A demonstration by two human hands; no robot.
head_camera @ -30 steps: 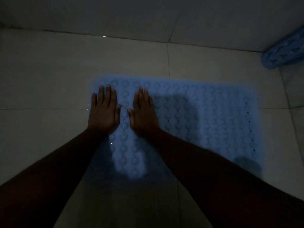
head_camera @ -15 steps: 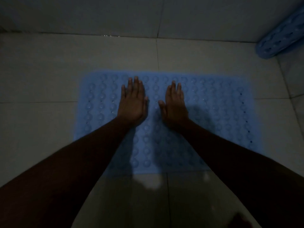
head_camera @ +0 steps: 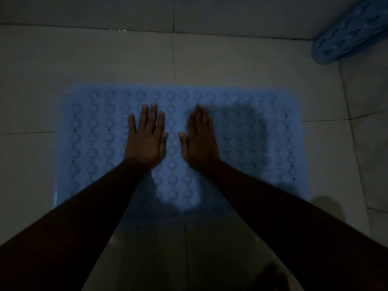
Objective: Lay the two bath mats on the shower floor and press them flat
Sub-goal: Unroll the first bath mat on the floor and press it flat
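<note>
A light blue bath mat with rows of round bumps lies spread on the tiled shower floor. My left hand presses palm down on its middle, fingers straight. Beside it, a little to the right, my right hand also lies flat on the mat with straight fingers. My forearms hide part of the mat's near edge. A second blue bath mat sits at the top right corner, curled or rolled against the wall.
Pale floor tiles surround the mat on all sides. The wall base runs along the far side. The room is dim, with shadows over the mat's right half.
Both hands have moved rightward along the mat from its left end to its middle, staying flat on it. The view has shifted slightly.
</note>
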